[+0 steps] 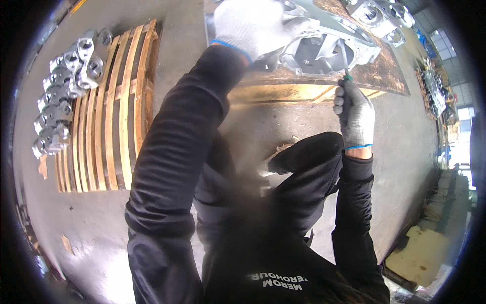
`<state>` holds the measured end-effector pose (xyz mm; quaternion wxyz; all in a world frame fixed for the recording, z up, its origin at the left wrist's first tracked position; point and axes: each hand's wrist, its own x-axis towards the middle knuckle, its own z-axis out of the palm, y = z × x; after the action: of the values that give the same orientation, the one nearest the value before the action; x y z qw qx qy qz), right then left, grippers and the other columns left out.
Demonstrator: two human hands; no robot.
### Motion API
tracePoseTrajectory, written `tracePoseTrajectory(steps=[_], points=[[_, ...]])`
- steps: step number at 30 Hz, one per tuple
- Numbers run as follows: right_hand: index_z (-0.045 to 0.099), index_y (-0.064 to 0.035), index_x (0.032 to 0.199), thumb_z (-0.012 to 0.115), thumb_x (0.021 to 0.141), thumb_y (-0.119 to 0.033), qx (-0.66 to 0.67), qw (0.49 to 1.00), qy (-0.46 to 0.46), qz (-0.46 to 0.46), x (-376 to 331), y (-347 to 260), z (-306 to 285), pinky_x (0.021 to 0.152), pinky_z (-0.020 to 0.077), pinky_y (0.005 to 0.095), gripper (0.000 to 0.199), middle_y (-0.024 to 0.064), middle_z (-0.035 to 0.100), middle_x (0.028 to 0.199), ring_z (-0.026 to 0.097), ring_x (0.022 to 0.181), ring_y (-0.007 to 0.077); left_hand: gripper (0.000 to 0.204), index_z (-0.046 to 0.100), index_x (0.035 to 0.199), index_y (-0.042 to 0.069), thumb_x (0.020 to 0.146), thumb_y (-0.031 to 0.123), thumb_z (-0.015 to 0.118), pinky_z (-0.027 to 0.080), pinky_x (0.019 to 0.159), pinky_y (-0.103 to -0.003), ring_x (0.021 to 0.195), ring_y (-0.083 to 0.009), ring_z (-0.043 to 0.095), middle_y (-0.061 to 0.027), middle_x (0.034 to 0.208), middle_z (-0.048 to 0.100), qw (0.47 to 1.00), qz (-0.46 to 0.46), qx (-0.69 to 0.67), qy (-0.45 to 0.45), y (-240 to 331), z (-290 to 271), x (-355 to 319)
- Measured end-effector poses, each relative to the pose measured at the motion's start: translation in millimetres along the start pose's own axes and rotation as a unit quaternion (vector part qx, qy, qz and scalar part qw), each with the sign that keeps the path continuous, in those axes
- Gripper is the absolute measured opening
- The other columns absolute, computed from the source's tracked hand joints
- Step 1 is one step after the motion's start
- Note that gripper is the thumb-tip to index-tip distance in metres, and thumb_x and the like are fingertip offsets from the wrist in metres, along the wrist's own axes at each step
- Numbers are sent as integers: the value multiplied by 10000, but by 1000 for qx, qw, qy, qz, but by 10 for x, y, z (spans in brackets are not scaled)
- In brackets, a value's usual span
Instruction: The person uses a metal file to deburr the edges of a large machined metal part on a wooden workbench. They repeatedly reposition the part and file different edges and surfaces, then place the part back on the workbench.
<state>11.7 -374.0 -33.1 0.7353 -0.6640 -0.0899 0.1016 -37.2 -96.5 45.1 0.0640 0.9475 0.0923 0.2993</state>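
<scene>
Below you, bare grey concrete floor point(91, 223) lies open between the slatted wooden pallet point(109, 116) and the rusty brown worktop point(374, 76). At that worktop's near edge sits the grey cast-metal housing point(324, 50); your gloved left hand point(250, 25) grips its rim, while your gloved right hand point(355, 114) is clenched around the thin green-handled tool point(344, 61) poking into it.

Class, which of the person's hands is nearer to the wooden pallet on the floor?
Left. The left hand rests on the metal casting, closer to the wooden pallet; the right hand grips a tool farther away.
</scene>
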Motion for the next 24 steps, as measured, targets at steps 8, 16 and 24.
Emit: tracePoseTrajectory(steps=[8, 16, 24], points=[[679, -25, 1316, 602, 1108, -334, -7, 998, 31, 51, -474, -58, 118, 560, 422, 219, 380, -18, 623, 906, 546, 666, 79, 612, 705, 1381, 235, 981, 677, 565, 566, 1017, -439, 1178, -301, 720, -87, 1297, 750, 996, 78, -31, -8, -285, 202, 114], [481, -27, 1560, 636, 1078, -109, 34, 989, -104, 102, -963, 802, 401, 675, 551, 249, 513, -9, 668, 980, 617, 778, 82, 341, 827, 1130, 225, 880, 456, 813, 596, 652, -373, 700, -284, 744, -75, 843, 775, 990, 117, -53, 59, -351, 124, 202], [421, -75, 1625, 526, 1139, -354, 113, 969, -206, 79, -152, 528, 785, 766, 557, 322, 570, 33, 695, 1180, 668, 887, 150, 336, 789, 1234, 184, 904, 250, 790, 600, 892, -370, 1046, -277, 752, -81, 1186, 779, 991, 129, -25, 35, -241, 157, 220]])
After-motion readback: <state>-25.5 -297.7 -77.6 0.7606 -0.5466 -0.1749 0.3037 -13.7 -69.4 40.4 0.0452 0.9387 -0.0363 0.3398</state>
